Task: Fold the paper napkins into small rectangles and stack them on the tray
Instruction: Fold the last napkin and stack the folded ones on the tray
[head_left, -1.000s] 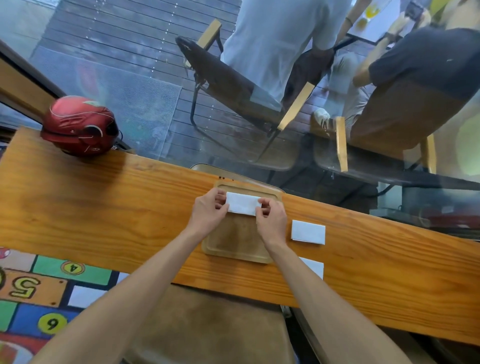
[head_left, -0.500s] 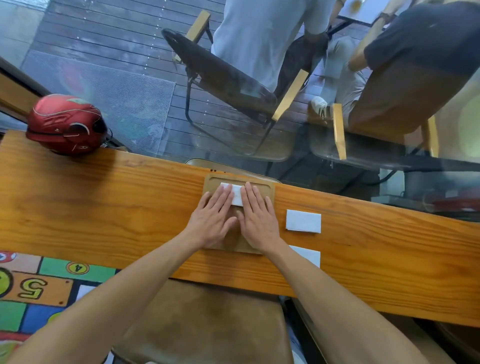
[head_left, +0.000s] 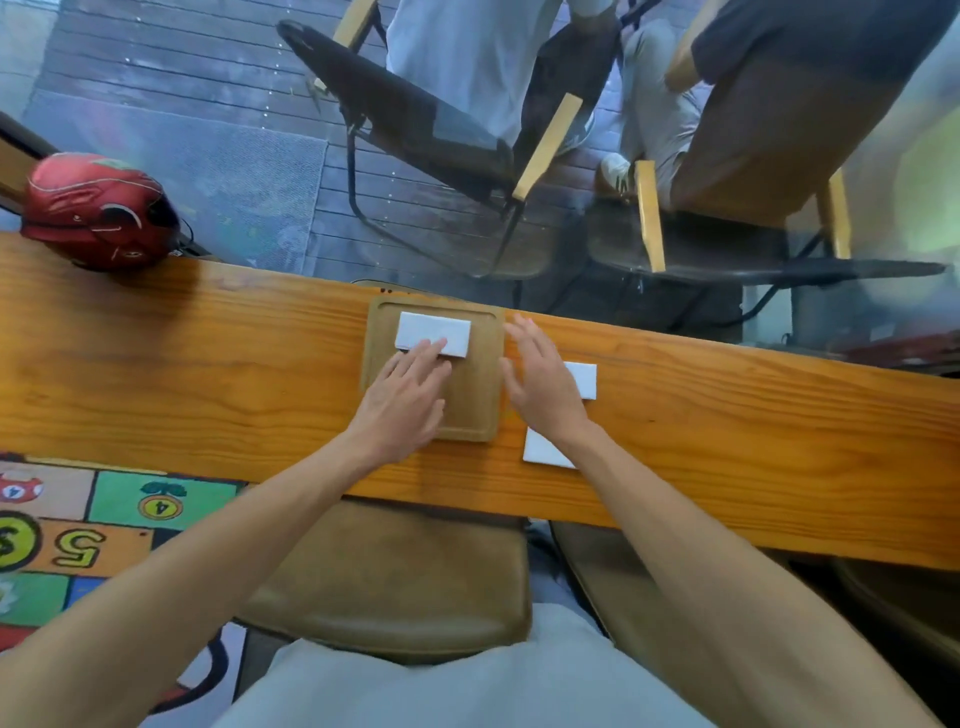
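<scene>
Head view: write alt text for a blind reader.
Seen from above, a left hand rests fingertips on a folded napkin in a wooden tray on a wooden counter. The right hand hovers open over two more folded napkins beside the tray; a red helmet sits far left.

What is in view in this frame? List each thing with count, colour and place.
Folded napkin on tray: 1, white, far end of the tray.
Folded napkins on table: 2, white, right of the tray, partly hidden by the right arm.
Tray: 1, brown wood, mid table.
Table: 1, orange wood.
Helmet: 1, red, far left of the table.
Stool: 1, tan, below the table.
Play mat: 1, multicoloured, floor at left.
Chairs: 2, dark, beyond the glass.
Left hand: fingertips on the tray napkin.
Right hand: open, empty.
</scene>
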